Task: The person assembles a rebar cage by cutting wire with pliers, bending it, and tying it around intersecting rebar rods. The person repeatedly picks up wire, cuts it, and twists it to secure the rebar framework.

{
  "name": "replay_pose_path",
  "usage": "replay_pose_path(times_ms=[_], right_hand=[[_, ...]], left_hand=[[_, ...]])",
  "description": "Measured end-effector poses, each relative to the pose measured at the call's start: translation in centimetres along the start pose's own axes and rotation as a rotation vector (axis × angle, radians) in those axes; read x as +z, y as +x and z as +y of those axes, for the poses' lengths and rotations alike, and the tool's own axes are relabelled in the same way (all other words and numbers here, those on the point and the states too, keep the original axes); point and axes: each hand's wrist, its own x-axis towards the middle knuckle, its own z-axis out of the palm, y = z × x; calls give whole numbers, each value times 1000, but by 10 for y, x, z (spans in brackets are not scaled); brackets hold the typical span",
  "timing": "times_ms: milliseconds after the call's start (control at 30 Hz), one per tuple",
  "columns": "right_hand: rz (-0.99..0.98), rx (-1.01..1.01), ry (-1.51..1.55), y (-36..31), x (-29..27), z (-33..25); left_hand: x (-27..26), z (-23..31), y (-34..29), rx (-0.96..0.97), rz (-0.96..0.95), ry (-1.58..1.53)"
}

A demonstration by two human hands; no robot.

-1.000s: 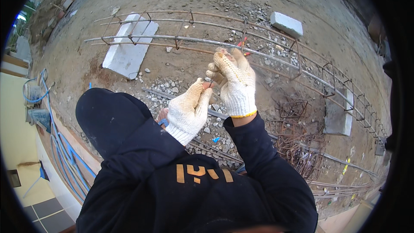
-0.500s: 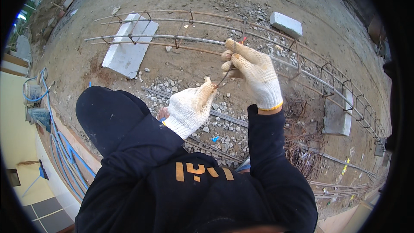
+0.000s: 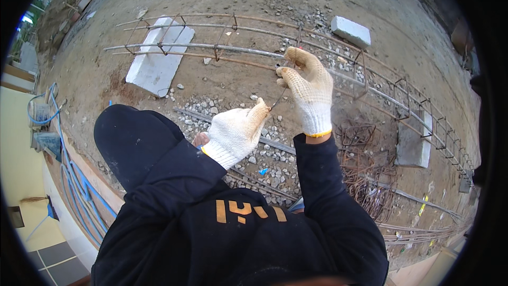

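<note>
Both hands wear white knit gloves with stained fingers. My left hand (image 3: pixel 235 130) is closed in a pinch on a thin dark wire (image 3: pixel 277 98), which slants up toward my right hand (image 3: pixel 309 85). My right hand is at the near bars of a long rebar cage (image 3: pixel 233 48), its fingers curled and the thumb a little below the forefinger. Whatever these fingers hold is hidden. A small red bit shows just beyond the right forefinger. The cage has long bars joined by square stirrups and runs from far left to right.
White blocks prop the cage at the left (image 3: pixel 159 69) and right (image 3: pixel 415 140); another block (image 3: pixel 351 30) lies behind it. Loose rebar stirrups (image 3: pixel 368 180) are piled at right. Gravel (image 3: pixel 270 175) and bars lie below my hands. Blue hoses (image 3: pixel 69 164) run along the left.
My right hand has shifted slightly left, with its forefinger and thumb farther apart. My left hand has moved slightly right, still pinching the wire. The cage has stayed put.
</note>
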Motion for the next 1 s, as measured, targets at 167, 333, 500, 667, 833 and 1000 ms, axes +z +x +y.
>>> replay_pose_path(times_ms=[167, 333, 500, 667, 833, 1000], right_hand=[[-81, 306, 269, 4, -19, -3], [-43, 345, 391, 8, -28, 0], [-33, 437, 673, 11, -25, 6], [113, 268, 391, 10, -24, 10], [32, 136, 54, 11, -27, 7], [-35, 265, 594, 13, -37, -4]], left_hand=[[-1, 0, -2, 42, -63, 23], [-2, 1, -2, 71, -68, -7], [-1, -1, -2, 85, -46, -28], [-1, -1, -2, 99, -108, -46], [-4, 0, -2, 97, -137, -9], [-5, 2, 0, 19, -74, -163]])
